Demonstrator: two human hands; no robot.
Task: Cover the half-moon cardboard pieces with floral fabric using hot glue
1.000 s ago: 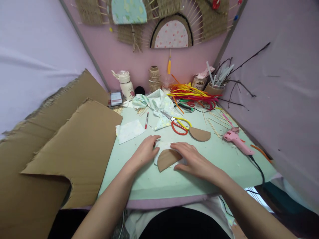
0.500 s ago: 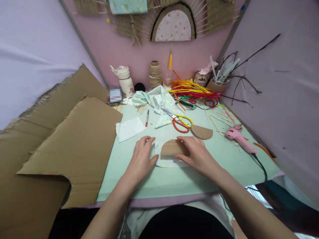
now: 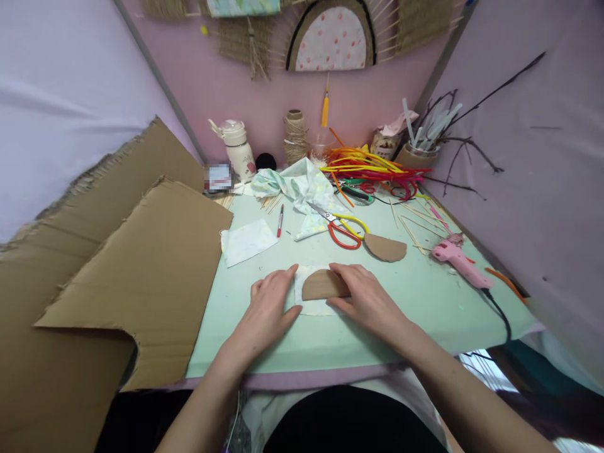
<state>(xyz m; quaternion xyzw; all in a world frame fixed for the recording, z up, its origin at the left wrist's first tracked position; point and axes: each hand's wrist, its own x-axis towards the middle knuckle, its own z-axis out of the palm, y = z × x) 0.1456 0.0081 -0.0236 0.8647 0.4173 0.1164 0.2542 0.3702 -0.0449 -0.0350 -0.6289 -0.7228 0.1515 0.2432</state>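
pot of translucent sticks, left hand open beside cloth, right hand holding cardboard half-circle

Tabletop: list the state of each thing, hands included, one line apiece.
Bottle: upright, lid on
Twine spool: upright
Rear cloth: crumpled
Left cloth: spread flat
Scissors: lying flat
Marker: lying down
Glue gun: lying down, power unclear
Near half-circle: flat on cloth
Left hand: fingers spread
Right hand: touching half-circle

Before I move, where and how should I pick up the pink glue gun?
I'd take the handle with your right hand, from the near side: the glue gun lies with that slim part slanting toward you, the cord trailing from its end.
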